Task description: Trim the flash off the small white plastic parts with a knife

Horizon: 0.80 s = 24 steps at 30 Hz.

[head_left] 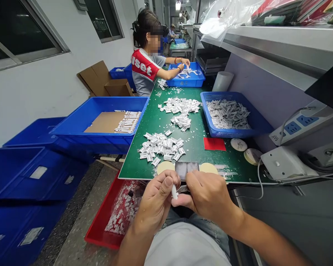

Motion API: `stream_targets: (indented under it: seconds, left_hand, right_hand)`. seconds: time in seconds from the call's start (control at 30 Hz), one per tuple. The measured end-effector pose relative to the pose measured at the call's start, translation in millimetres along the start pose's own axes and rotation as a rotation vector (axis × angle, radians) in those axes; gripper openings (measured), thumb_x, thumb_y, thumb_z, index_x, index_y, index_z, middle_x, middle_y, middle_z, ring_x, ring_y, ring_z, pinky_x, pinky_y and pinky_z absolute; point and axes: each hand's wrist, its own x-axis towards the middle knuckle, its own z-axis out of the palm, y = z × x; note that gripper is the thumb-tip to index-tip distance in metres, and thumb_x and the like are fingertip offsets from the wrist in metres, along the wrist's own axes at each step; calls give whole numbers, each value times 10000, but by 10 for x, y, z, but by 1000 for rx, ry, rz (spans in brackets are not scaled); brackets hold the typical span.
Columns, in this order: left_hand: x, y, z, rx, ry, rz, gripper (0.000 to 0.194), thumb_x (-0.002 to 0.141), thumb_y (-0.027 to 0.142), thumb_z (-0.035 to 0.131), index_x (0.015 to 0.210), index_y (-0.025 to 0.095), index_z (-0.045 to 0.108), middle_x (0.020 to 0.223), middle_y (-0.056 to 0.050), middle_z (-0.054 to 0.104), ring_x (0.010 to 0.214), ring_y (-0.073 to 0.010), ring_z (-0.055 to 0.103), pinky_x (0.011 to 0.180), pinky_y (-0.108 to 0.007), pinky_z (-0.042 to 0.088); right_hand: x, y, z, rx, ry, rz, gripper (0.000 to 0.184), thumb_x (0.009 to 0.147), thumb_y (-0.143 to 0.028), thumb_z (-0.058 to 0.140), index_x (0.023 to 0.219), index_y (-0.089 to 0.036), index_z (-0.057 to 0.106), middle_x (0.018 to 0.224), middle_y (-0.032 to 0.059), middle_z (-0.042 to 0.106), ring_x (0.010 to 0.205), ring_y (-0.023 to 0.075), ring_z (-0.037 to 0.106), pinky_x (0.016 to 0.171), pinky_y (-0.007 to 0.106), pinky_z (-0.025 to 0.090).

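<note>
Fig. 1. Factory workbench beside a white wall, seen from my head camera. A green work mat (152, 122) stretches away from my grip. Blue crates (100, 142) stand left of my hands, and a red tray (100, 229) sits below and left of them, holding loose white pieces. Far beyond the grip, a co-worker (145, 66) has both hands at a blue tray (185, 83). Ahead and to the right, a blue mesh basket (227, 133) is heaped with white tags, and a red card (214, 144) lies just nearer. Directly ahead, two piles of white tags (161, 146) rest on the mat. Two round beige pads (165, 167) flank a dark pad (184, 170) just past my fingertips. My left hand (155, 205) holds a small white piece (174, 191) in a narrow pinch. My right hand (208, 197) pinches a thin silvery strip (183, 189), partly hidden by the fingers. Both hands nearly touch, just off the mat's near edge.
</note>
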Motion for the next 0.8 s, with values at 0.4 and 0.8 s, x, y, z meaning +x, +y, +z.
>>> stream_targets:
  seconds: [0.4, 0.8]
  left_hand:
    - [-28, -7, 55, 1, 11, -18, 257, 843, 392, 646, 737, 164, 592, 732, -11, 444, 678, -125, 399, 627, -218, 363]
    - [1252, 264, -622, 1332, 200, 272, 221, 854, 390, 582, 815, 186, 656, 905, -76, 654, 904, -236, 577, 843, -323, 418]
  right_hand:
    - [-74, -8, 36, 10, 47, 6, 636, 966, -604, 227, 558, -190, 487, 482, -9, 427, 463, 126, 288, 518, 314, 146]
    - [-466, 190, -97, 1316, -479, 517, 609, 878, -718, 348, 685, -168, 526, 601, -43, 422, 541, 87, 347, 505, 222, 257]
